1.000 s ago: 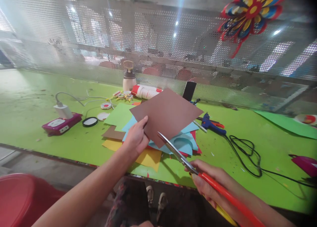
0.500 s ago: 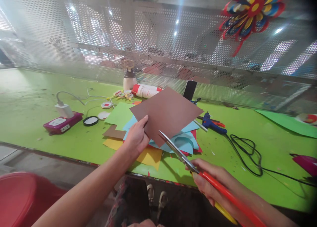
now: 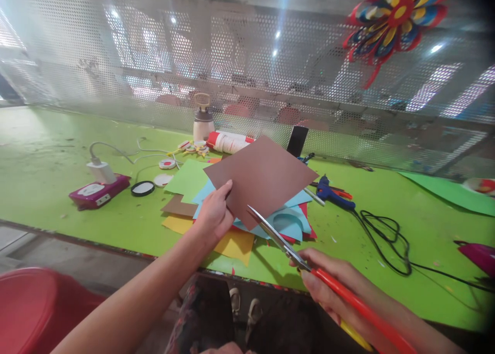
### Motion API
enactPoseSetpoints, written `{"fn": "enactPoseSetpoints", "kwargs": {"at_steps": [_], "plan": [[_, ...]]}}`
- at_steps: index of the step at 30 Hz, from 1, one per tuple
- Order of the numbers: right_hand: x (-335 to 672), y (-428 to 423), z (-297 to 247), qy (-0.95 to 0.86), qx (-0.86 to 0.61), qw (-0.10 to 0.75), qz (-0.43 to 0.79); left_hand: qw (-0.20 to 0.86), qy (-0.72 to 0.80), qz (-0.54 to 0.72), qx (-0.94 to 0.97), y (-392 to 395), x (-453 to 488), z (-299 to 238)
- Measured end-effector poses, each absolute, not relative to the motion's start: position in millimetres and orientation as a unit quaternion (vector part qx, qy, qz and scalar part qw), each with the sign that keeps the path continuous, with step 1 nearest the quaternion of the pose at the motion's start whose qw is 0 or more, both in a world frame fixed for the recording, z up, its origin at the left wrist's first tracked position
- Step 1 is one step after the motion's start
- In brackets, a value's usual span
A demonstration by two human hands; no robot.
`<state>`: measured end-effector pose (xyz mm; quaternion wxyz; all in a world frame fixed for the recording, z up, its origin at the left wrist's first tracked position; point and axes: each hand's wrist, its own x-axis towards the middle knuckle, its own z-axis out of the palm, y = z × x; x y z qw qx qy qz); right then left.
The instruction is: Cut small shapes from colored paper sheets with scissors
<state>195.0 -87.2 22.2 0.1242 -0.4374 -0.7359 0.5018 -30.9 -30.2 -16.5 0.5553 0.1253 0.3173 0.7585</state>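
The brown sheet is pinched at its lower left edge by the left hand, thumb on top, and is held above a pile of coloured paper. Below and right of the brown sheet, the scissors are clasped by the handles in the right hand, blades directed at the sheet's near corner; whether it is touched cannot be told. A blue glue gun is seen to its right, a purple power strip well to its left.

No text or number can be read; any marks on the red-and-white roll are too blurred.
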Motion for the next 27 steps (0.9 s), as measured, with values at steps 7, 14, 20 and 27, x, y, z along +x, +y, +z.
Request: {"fn": "enactPoseSetpoints", "kwargs": {"at_steps": [7, 14, 20, 27], "plan": [[199, -87, 13, -0.716, -0.439, 0.11, 0.531, 0.558, 0.322, 0.753, 0.131, -30, -29, -17], [198, -87, 14, -0.718, -0.433, 0.115, 0.533, 0.556, 0.322, 0.753, 0.139, -29, -31, -21], [200, -86, 9, -0.728, -0.443, 0.118, 0.51, 0.57, 0.315, 0.746, 0.141, -29, -32, -23], [202, -85, -3, -0.757, -0.427, 0.158, 0.468, 0.568, 0.317, 0.749, 0.126, -29, -31, -21]]}}
